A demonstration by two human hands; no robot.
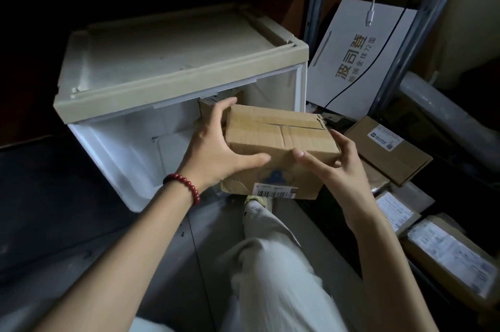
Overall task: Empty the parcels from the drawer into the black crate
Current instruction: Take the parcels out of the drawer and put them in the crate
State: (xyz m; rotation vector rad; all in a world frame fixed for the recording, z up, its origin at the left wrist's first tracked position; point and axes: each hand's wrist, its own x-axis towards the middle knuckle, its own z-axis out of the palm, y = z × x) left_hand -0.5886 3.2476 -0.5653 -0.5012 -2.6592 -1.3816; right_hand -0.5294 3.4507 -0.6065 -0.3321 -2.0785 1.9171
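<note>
The task is judged to be partly done. One cardboard parcel [281, 137] is held just in front of the open white drawer [113, 153], clear of its floor and not yet over any container. It is held by both grips: the left grip [216, 153] is wrapped round its left end with the thumb laid along the near face, and the right grip [332, 169] is closed on its right end, thumb on the near face and fingers on the far side.

At least one more parcel [213, 103] is seen deep in the drawer, behind the left grip; the rest of the drawer's visible floor is bare. Several labelled parcels [387, 153] are piled low at the right, presumably where the black crate stands, though its walls cannot be made out in the dark.

The held parcel is a plain brown carton. Its top seam is taped, its upper right corner is torn, and its near face is creased. A barcode shipping label [274, 192] is stuck along the lower edge of the near face, beneath a faded blue print.
</note>
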